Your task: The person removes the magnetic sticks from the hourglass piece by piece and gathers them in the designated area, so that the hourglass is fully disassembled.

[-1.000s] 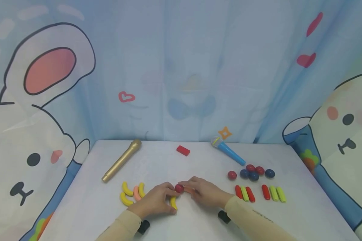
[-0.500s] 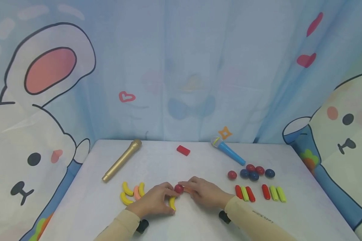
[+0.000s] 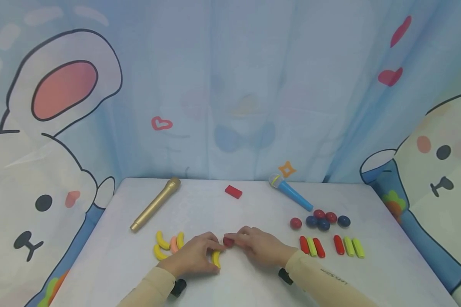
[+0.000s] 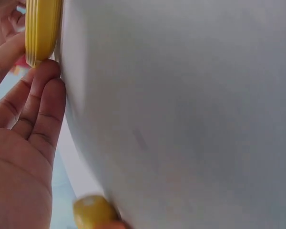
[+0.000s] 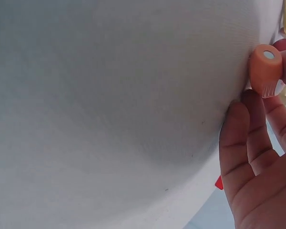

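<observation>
Near the front middle of the table, my left hand pinches a yellow curved rod between thumb and fingers. That ribbed yellow rod stands tall in the left wrist view. My right hand grips a short orange rod, its silver disc end facing the right wrist camera; in the head view the fingers hide it. A small red ball lies between the two hands, partly covered by the right fingertips. Left of my left hand lie several loose curved rods, a yellow one and a salmon one among them.
A gold microphone lies back left, a blue toy microphone back right. Between them is a red block. At right are red balls, blue balls, straight red rods and lime rods.
My left hand has shifted slightly left with the yellow rod, away from the ball. My right fingers have slid left over the ball, and the orange rod has gone from the head view.
</observation>
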`<state>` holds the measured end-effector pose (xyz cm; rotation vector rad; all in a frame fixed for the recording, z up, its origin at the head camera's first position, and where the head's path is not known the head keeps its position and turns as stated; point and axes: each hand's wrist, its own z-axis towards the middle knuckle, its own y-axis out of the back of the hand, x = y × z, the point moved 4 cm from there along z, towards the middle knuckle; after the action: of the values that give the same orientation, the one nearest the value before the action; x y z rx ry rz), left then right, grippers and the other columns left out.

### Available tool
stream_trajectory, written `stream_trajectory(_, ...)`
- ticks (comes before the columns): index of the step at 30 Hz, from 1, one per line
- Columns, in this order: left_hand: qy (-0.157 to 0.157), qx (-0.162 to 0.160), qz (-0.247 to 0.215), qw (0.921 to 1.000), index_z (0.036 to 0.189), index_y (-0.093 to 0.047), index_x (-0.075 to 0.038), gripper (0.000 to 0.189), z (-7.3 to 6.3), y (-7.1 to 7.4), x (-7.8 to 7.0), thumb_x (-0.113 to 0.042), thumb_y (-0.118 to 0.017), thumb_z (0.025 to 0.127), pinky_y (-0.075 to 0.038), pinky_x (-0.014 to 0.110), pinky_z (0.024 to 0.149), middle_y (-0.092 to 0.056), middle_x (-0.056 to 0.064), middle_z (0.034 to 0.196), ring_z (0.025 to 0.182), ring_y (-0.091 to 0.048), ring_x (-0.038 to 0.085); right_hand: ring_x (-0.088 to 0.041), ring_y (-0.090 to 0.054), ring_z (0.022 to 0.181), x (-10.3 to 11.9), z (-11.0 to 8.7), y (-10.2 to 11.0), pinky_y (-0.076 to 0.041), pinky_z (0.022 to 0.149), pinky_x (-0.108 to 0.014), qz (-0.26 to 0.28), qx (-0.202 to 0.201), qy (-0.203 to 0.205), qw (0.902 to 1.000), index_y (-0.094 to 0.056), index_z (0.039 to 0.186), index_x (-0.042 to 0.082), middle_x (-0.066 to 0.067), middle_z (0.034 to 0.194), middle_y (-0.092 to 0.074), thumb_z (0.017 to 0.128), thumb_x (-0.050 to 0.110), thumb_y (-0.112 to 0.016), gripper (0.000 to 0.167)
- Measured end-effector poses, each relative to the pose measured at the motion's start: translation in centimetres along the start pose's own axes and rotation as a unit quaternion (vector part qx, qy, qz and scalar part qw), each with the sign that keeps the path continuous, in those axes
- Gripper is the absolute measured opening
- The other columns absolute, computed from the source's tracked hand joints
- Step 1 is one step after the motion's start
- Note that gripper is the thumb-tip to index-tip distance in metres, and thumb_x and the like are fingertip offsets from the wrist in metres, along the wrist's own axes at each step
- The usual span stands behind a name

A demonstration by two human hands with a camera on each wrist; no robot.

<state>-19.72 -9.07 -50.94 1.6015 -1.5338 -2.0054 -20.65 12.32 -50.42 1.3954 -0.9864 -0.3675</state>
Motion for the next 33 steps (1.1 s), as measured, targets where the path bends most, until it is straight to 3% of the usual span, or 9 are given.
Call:
stream_trajectory(6, 0.009, -0.026, 0.051, 0.9983, 0.122, -0.072, -0.027, 0.055, -0.9, 1.9, 1.0, -0.037, -0.089, 0.071, -0.047, 0.039, 0.098, -0.059, -0.016, 0.112, 0.105, -0.055, 0.010, -0.011, -0.054, 0.112, -0.1, -0.1, 0.0, -0.052, 0.094, -0.040, 0.016, 0.004, -0.018, 0.9997, -0.037, 0.149, 0.051, 0.013, 0.124, -0.055, 0.102, 0.032, -0.057, 0.054)
stream_trajectory(10, 0.013, -0.053, 0.109, 0.9925, 0.122, -0.072, -0.025, 0.056, -1.6, 3.2, 2.0, -0.038, -0.088, 0.070, -0.040, 0.047, 0.105, -0.064, -0.011, 0.116, 0.114, -0.056, 0.018, -0.012, -0.054, 0.111, 0.0, -0.2, 0.0, -0.052, 0.095, -0.039, 0.042, 0.004, -0.032, 0.9986, -0.040, 0.148, 0.050, 0.011, 0.123, -0.055, 0.103, 0.033, -0.056, 0.051)
stream_trajectory(14, 0.015, -0.079, 0.137, 0.9873, 0.121, -0.073, -0.021, 0.055, -2.3, 4.2, 3.2, -0.036, -0.088, 0.070, -0.033, 0.048, 0.110, -0.067, -0.006, 0.117, 0.114, -0.058, 0.021, -0.012, -0.053, 0.111, -0.1, -0.3, 0.0, -0.052, 0.095, -0.040, 0.060, 0.006, -0.043, 0.9973, -0.040, 0.148, 0.051, 0.010, 0.123, -0.054, 0.103, 0.032, -0.057, 0.052)
stream_trajectory(26, 0.014, -0.093, 0.134, 0.9865, 0.120, -0.071, -0.017, 0.053, -2.7, 4.6, 4.3, -0.034, -0.087, 0.073, -0.022, 0.057, 0.114, -0.067, -0.002, 0.120, 0.117, -0.059, 0.021, -0.012, -0.055, 0.111, -0.3, -0.3, 0.0, -0.052, 0.095, -0.042, 0.082, -0.010, -0.043, 0.9957, -0.040, 0.149, 0.047, 0.011, 0.121, -0.055, 0.103, 0.037, -0.055, 0.050)
stream_trajectory(33, 0.036, -0.111, 0.130, 0.9846, 0.123, -0.069, -0.014, 0.056, -3.0, 4.8, 3.7, -0.032, -0.087, 0.073, -0.022, 0.056, 0.115, -0.065, 0.005, 0.125, 0.123, -0.055, 0.027, -0.014, -0.057, 0.109, -1.1, -0.7, -0.2, -0.049, 0.099, -0.045, 0.116, -0.041, -0.087, 0.9886, -0.035, 0.155, 0.030, 0.008, 0.121, -0.057, 0.096, 0.030, -0.069, 0.067)
